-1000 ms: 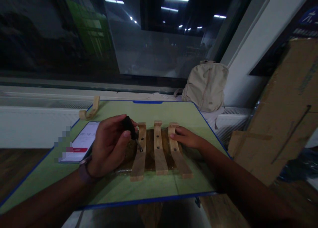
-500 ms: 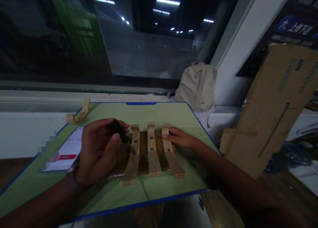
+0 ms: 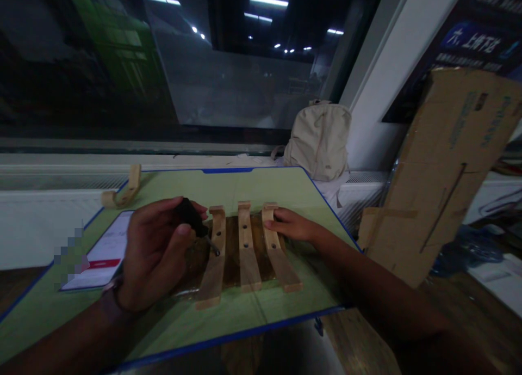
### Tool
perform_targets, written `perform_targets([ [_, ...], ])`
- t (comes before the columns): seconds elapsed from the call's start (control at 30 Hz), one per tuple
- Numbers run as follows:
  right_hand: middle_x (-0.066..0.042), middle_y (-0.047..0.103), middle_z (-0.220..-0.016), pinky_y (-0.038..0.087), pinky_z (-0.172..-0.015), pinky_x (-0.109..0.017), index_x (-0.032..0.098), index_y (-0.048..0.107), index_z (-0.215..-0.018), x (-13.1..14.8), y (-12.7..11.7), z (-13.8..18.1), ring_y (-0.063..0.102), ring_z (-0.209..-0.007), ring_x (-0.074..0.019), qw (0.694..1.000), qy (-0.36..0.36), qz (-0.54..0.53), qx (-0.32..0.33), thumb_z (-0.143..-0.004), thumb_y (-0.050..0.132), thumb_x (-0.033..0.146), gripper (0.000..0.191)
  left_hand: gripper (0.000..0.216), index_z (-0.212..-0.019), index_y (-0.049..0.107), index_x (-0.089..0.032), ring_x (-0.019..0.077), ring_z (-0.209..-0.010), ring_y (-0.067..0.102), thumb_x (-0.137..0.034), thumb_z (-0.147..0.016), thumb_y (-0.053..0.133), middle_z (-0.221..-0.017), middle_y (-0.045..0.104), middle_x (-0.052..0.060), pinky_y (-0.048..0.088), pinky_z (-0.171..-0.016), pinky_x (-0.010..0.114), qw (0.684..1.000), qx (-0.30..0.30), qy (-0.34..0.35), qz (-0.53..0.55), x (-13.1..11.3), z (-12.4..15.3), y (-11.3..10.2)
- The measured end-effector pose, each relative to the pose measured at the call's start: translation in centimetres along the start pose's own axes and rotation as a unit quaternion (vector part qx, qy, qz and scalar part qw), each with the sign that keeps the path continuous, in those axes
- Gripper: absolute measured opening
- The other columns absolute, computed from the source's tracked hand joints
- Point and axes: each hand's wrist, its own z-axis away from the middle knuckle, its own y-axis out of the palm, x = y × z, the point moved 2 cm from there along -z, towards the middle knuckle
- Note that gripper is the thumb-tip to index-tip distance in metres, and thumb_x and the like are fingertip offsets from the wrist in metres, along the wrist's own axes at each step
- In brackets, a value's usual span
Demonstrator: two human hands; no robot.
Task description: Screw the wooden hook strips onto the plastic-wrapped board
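My left hand (image 3: 153,250) is closed on a small black-handled screwdriver (image 3: 194,222), whose tip touches the leftmost wooden slat (image 3: 212,266). Three pale wooden slats lie side by side across a dark wooden board (image 3: 232,252) on the green mat (image 3: 244,187). My right hand (image 3: 291,225) rests with fingers pressed on the upper end of the rightmost slat (image 3: 277,250). The middle slat (image 3: 247,250) is untouched.
A curved wooden hook (image 3: 122,190) lies at the mat's far left corner. A white paper sheet (image 3: 100,252) sits left of my hand. A beige backpack (image 3: 320,141) stands by the window, and a large cardboard box (image 3: 444,168) leans at the right.
The view has shifted, so everything sits a little further left in the picture. My hands keep the same hold on the screwdriver and the slat.
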Motion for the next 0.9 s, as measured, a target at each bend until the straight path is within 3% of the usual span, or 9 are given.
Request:
perform_targets([
  [0.1,-0.007,0.072,-0.109,0.052,-0.092,-0.038,0.017,0.07,-0.108,-0.1,-0.1,0.0,0.065,-0.103,-0.0229,1.0,-0.005,0.007,-0.001,-0.097,0.063,0.041,0.028,0.054,-0.124,0.065,-0.028,0.0122,-0.086,0.072,-0.004,-0.077,0.076,-0.103,0.07,0.002,0.062,-0.069,0.019,0.999,0.012,0.039,-0.007,0.1,-0.5,-0.3],
  [0.17,-0.008,0.072,-0.109,0.052,-0.093,-0.038,0.017,0.07,-0.108,-0.2,-0.1,0.0,0.065,-0.103,-0.0232,1.0,-0.01,0.009,-0.001,-0.096,0.063,0.041,0.028,0.056,-0.122,0.066,-0.029,0.01,-0.081,0.071,-0.002,-0.074,0.077,-0.098,0.07,0.0,0.06,-0.065,0.016,0.999,0.002,0.028,-0.037,0.1,-0.6,-0.5],
  [0.3,-0.008,0.073,-0.109,0.051,-0.096,-0.04,0.017,0.07,-0.108,-0.2,-0.1,0.2,0.066,-0.102,-0.0241,1.0,-0.007,0.011,0.001,-0.096,0.062,0.044,0.031,0.054,-0.129,0.063,-0.03,0.0066,-0.086,0.072,-0.003,-0.082,0.071,-0.099,0.073,-0.001,0.059,-0.075,0.01,0.999,-0.017,-0.014,-0.043,-0.1,0.0,-0.2],
  [0.53,-0.009,0.071,-0.126,0.048,-0.104,-0.042,0.018,0.07,-0.119,-0.1,-0.1,0.4,0.064,-0.115,-0.026,1.0,-0.022,0.021,-0.003,-0.096,0.06,0.046,0.037,0.053,-0.134,0.06,-0.029,0.0067,-0.096,0.074,-0.001,-0.089,0.062,-0.109,0.074,0.001,0.059,-0.089,0.014,1.0,0.004,-0.024,-0.001,0.0,0.5,0.1],
  [0.73,-0.01,0.072,-0.125,0.049,-0.102,-0.043,0.017,0.069,-0.12,-0.6,0.0,0.1,0.065,-0.113,-0.0256,1.0,-0.022,0.007,-0.006,-0.096,0.061,0.046,0.038,0.057,-0.124,0.065,-0.027,0.0085,-0.088,0.072,0.004,-0.077,0.073,-0.103,0.071,-0.001,0.061,-0.076,0.015,0.999,0.011,0.035,0.012,-0.3,-0.4,0.1],
  [0.9,-0.009,0.074,-0.116,0.053,-0.095,-0.041,0.018,0.07,-0.115,-0.4,0.0,0.1,0.067,-0.106,-0.0244,1.0,-0.01,0.01,-0.006,-0.096,0.06,0.046,0.035,0.043,-0.13,0.058,-0.025,0.0086,-0.088,0.074,-0.004,-0.092,0.063,-0.106,0.075,0.002,0.061,-0.08,0.018,1.0,-0.012,-0.026,-0.005,0.0,0.2,0.3],
])
